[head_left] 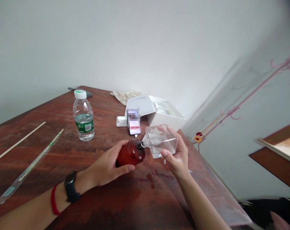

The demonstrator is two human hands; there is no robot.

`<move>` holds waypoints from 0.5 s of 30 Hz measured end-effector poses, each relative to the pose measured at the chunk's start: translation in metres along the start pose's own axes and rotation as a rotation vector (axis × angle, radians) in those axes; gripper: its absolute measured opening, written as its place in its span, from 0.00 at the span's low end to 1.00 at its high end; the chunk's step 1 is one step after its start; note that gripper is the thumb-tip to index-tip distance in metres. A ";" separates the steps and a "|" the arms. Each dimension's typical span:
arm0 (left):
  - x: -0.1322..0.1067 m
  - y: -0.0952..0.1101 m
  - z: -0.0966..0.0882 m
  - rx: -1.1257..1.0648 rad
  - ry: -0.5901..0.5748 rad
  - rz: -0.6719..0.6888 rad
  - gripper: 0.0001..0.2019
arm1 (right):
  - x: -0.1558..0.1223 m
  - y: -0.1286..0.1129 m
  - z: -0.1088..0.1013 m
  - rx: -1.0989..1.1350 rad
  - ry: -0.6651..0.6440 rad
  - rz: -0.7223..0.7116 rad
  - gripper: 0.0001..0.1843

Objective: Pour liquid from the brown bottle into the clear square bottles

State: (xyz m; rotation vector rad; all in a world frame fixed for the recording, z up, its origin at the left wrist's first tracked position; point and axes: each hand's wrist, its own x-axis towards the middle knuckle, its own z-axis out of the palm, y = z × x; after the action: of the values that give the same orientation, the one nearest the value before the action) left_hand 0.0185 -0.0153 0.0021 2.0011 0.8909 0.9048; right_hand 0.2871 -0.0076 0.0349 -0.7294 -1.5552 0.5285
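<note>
My left hand [108, 166] is wrapped round a round red bottle [131, 153] that stands on the wooden table [63, 191]. My right hand [177, 156] grips a clear square glass bottle [160, 140], tipped sideways so that its narrow neck meets the mouth of the red bottle. On my left wrist I wear a black watch and a red band.
A plastic water bottle [84, 116] with a green label stands at the left. Behind the bottles are a phone [134, 123], an open white box [156, 111] and a cloth [125, 95]. A thin wooden stick [18, 142] and a wrapped stick [30, 169] lie at the far left. The table's right edge runs close by my right arm.
</note>
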 end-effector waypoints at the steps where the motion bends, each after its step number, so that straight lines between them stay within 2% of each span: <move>1: 0.000 0.000 0.000 -0.005 -0.002 0.001 0.37 | 0.000 0.000 0.000 -0.002 -0.005 0.001 0.37; 15: 0.000 0.006 0.000 0.033 0.006 -0.023 0.38 | -0.001 -0.001 0.000 0.006 -0.005 0.029 0.37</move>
State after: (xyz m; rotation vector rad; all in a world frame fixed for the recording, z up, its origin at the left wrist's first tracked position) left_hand 0.0197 -0.0183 0.0072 2.0133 0.9361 0.8893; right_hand 0.2873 -0.0090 0.0355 -0.7471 -1.5492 0.5563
